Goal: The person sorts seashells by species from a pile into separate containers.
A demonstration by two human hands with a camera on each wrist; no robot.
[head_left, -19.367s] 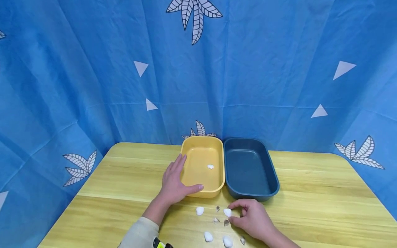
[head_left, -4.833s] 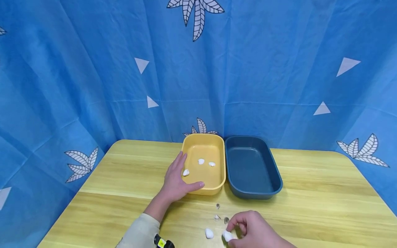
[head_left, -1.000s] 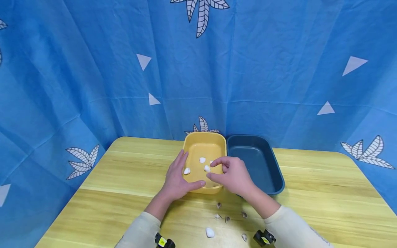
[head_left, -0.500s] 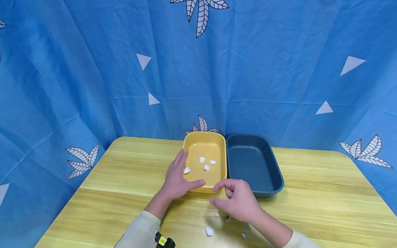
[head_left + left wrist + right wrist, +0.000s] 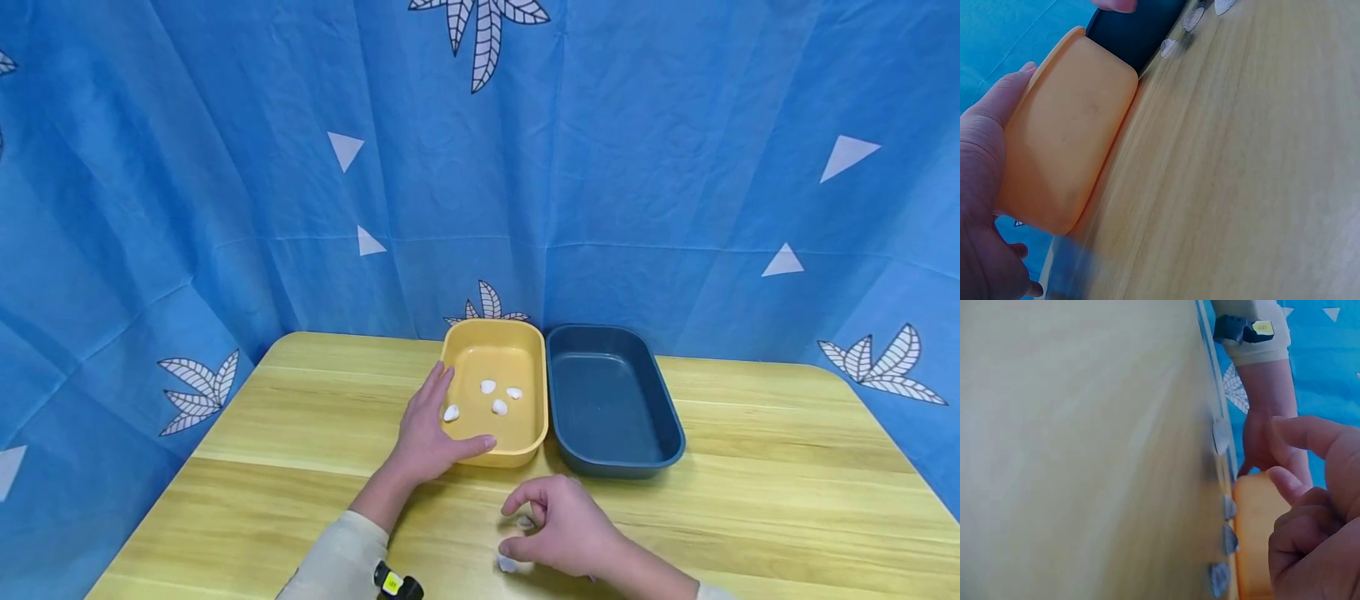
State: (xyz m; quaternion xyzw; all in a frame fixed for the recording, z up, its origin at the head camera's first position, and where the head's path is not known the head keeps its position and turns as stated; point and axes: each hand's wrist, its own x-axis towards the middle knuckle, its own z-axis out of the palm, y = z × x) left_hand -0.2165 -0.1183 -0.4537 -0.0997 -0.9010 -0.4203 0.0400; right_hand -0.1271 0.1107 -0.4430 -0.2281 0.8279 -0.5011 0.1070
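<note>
My left hand (image 5: 426, 437) rests spread at the near left corner of the yellow tub (image 5: 531, 454), its fingers straight along the left rim and the thumb over the front one. Several white seashells (image 5: 499, 407) lie inside that tub. Over the table, my right hand (image 5: 568, 527) has thumb and index finger apart, holding nothing. One white seashell (image 5: 507, 565) lies just under its thumb, partly covered. A small grey-brown seashell (image 5: 525, 522) shows between the fingers. Other small seashells (image 5: 1229, 539) appear in a line in the right wrist view; the hand hides most of them from the head camera.
A dark blue tub (image 5: 611, 408) stands against the right side of the yellow one, with no shells visible in it. Both are near the back edge of the wooden table (image 5: 772, 475). Behind hangs a blue patterned cloth (image 5: 645, 167).
White seashells in the yellow tub have grown from one to several, with fewer on the table. My right hand has moved from above that tub back to the table's shells. My left hand stays put.
</note>
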